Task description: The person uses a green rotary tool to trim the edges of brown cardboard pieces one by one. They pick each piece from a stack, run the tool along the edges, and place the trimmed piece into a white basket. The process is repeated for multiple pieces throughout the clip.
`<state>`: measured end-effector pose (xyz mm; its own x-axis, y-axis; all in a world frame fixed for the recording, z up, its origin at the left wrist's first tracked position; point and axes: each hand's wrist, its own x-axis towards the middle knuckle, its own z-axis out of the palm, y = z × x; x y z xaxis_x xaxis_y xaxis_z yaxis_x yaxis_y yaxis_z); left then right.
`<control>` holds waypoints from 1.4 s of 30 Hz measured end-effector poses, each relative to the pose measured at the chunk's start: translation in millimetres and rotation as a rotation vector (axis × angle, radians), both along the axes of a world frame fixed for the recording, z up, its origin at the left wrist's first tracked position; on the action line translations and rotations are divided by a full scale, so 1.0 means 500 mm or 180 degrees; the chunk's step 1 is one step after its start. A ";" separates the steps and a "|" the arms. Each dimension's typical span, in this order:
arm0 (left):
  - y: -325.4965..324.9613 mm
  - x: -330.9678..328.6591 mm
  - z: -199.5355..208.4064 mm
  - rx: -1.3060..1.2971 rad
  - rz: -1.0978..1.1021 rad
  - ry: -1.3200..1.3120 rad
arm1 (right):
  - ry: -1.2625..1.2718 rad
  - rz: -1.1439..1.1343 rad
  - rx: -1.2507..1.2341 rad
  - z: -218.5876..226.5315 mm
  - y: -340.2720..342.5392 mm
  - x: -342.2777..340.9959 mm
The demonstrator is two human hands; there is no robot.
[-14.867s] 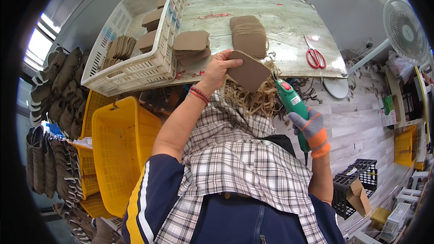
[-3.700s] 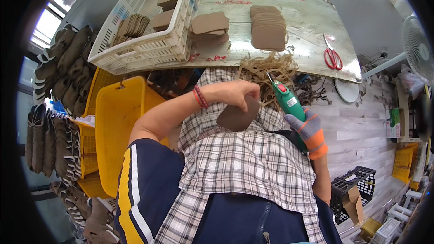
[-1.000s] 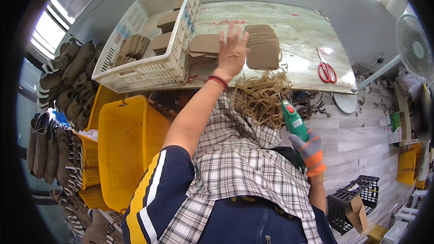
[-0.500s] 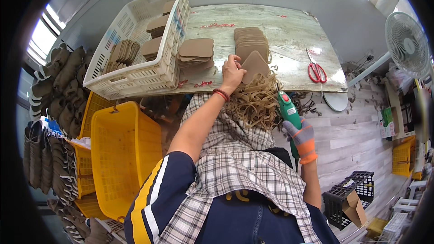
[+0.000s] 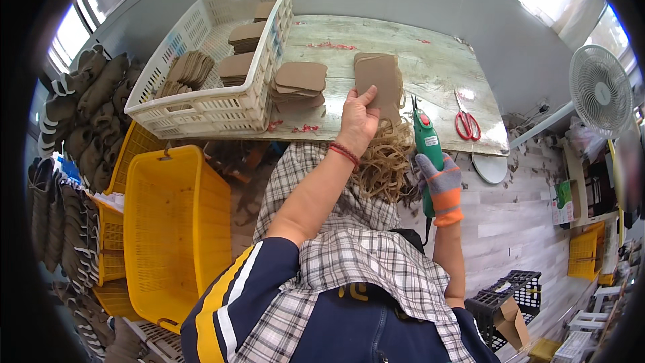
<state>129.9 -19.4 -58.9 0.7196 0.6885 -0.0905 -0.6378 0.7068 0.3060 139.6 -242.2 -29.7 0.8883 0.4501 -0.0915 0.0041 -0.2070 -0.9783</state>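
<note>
My left hand (image 5: 361, 117), with a red bead bracelet at the wrist, is closed at the near left edge of a flat brown piece (image 5: 381, 84) with rounded corners. Its thumb rests on top, and the other fingers are partly hidden. Brown pieces show under and beside this one. In a grey and orange glove, my right hand (image 5: 441, 188) grips a green corded power tool (image 5: 426, 136), its slim metal tip pointing up beside the brown pieces. Tangled brown strips (image 5: 383, 168) hang over the table's near edge between my hands.
Left of my left hand lies another stack of brown pieces (image 5: 299, 81). A white crate (image 5: 201, 121) holds more stacks. Red-handled scissors (image 5: 465, 124) rest on the table (image 5: 437, 60) at right. Yellow bin (image 5: 158, 228) stands lower left; a fan (image 5: 600, 84) stands right.
My left hand has moved up and right, and the brown piece has turned from corner-up to nearly straight. The right hand has raised the power tool closer to the table.
</note>
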 end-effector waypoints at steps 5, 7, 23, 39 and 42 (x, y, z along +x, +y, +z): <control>-0.032 0.012 0.049 -0.0144 -0.0155 -0.0355 | -0.0092 0.0008 0.0031 0.027 -0.001 -0.007; -0.045 0.018 0.063 -0.0324 -0.0126 -0.0602 | -0.0115 0.0028 0.0110 0.031 -0.006 -0.010; -0.079 0.017 0.056 -0.0073 -0.0513 -0.0658 | 0.0016 0.0070 0.0257 0.062 -0.023 -0.016; -0.130 -0.014 -0.006 0.0514 -0.1095 -0.0326 | 0.0140 0.0000 0.0571 0.094 -0.035 -0.002; -0.118 -0.027 -0.007 0.0808 -0.1148 -0.0198 | 0.0156 0.0048 0.0504 0.092 -0.048 0.007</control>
